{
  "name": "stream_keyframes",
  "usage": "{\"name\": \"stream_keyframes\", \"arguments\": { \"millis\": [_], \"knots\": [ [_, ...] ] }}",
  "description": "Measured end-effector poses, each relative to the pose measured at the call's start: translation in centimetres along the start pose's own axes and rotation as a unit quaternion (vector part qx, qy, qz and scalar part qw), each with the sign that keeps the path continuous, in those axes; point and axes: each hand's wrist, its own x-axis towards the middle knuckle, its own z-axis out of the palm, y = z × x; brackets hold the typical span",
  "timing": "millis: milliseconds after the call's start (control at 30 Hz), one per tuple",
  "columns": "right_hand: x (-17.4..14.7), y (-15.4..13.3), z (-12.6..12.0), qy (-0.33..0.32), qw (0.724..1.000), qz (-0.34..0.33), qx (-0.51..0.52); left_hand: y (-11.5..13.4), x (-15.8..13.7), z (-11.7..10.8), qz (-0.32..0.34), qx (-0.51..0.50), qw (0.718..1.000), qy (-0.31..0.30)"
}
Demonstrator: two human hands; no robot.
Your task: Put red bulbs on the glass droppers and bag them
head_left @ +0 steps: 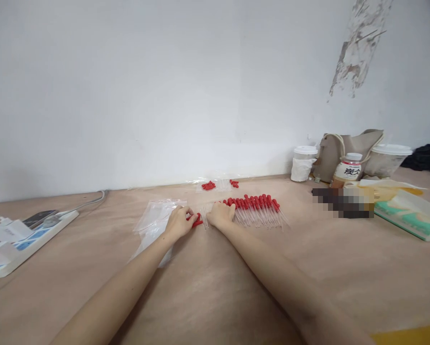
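The left hand [180, 221] bends its fingers onto a few loose, glossy red bulbs [197, 221] left of the neat row of thin clear tubes topped with red bulbs [257, 202], though whether it pinches one I cannot tell; the right hand [221, 213] curls at that row's left end, its grip hidden. Best practice is probably to take one bulb at a time, keep the bare, thin clear tubes [205, 218] left of the row parallel, and push along a tube's length, since sideways force could bend or scatter them.
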Motion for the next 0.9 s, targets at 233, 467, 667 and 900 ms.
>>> {"name": "stream_keyframes", "arguments": {
  "millis": [233,467,667,900],
  "knots": [
    [0.7,-1.1,-0.5,-0.038,0.999,-0.014,-0.022,0.1,0.6,1.2,-0.018,-0.003,1.0,-0.023],
    [-1.1,2.0,-2.5,0.003,0.999,-0.031,0.008,1.1,0.5,1.8,-0.028,-0.036,0.999,-0.001],
    [-4.9,9.0,-3.4,0.079,0.975,-0.153,0.138,1.3,-0.9,-0.3,-0.009,-0.079,0.997,0.017],
    [-8.8,12.2,-2.7,0.105,0.918,-0.296,0.244,3.4,-6.9,-0.6,0.135,-0.227,0.963,-0.059]
  ]
}}
